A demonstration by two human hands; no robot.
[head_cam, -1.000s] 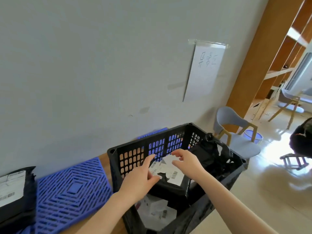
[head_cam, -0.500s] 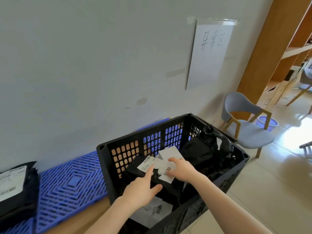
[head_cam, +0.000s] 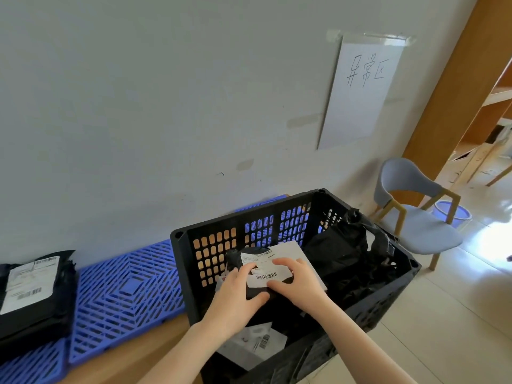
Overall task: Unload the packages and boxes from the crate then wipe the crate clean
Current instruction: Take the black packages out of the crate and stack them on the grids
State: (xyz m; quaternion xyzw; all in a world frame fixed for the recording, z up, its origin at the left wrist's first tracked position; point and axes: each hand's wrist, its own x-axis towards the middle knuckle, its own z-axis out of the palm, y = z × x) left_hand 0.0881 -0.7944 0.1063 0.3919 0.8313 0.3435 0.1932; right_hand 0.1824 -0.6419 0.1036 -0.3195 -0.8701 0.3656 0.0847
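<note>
A black slatted crate [head_cam: 249,214] stands by the wall, filled with packages. Both my hands reach into it and hold a small black parcel [head_cam: 235,257] with a white barcode label. My left hand [head_cam: 238,297] grips its near left side, thumb curled under the front. My right hand [head_cam: 297,281] grips its right side, fingers lying over the label. A larger crumpled black bag [head_cam: 346,250] fills the crate's right half. A white box [head_cam: 252,347] with a barcode lies lower, at the near side. A white flat package [head_cam: 291,249] pokes out behind the parcel.
Blue plastic pallets [head_cam: 124,286] lie on the floor left of the crate, with a stack of black labelled packages [head_cam: 33,289] at the far left. A grey chair [head_cam: 415,212] and a blue bucket [head_cam: 451,213] stand to the right. A paper sign [head_cam: 360,90] hangs on the wall.
Both hands have closed round the small black parcel and lifted it slightly inside the crate; earlier their fingers only lay on its label. The view has tilted down toward the crate.
</note>
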